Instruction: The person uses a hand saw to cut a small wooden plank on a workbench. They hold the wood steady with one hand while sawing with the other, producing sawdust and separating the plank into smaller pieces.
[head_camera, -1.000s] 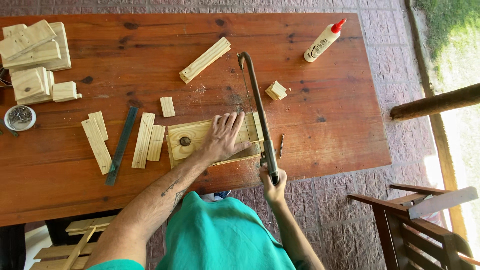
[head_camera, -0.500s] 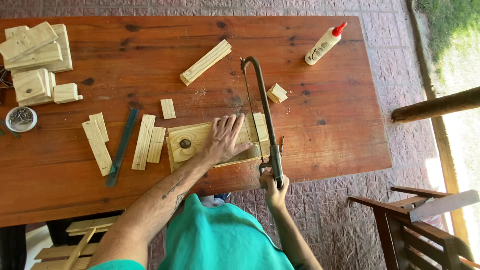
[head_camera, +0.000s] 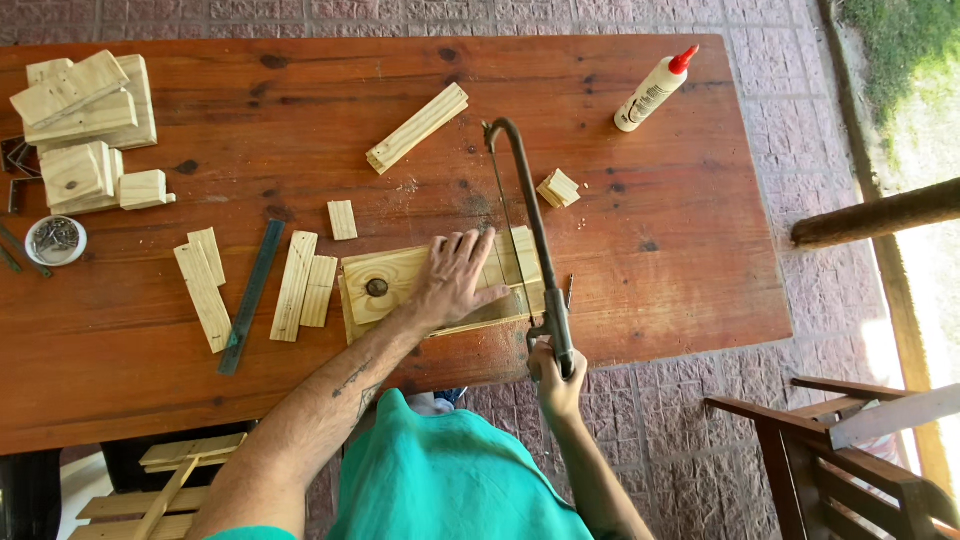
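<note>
— Where is it?
— On a red-brown wood table (head_camera: 650, 260) over brick floor; the pale board (head_camera: 400, 280) has a dark knot.
— Hands?
— Left hand (head_camera: 455, 280) flat, spread on it; right hand (head_camera: 556, 375) wrapped round the saw (head_camera: 530, 230).

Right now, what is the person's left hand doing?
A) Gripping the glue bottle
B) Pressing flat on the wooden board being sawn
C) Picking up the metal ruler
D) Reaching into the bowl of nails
B: the left hand lies spread on the wooden board, while the right hand holds the hacksaw by its handle.
</note>
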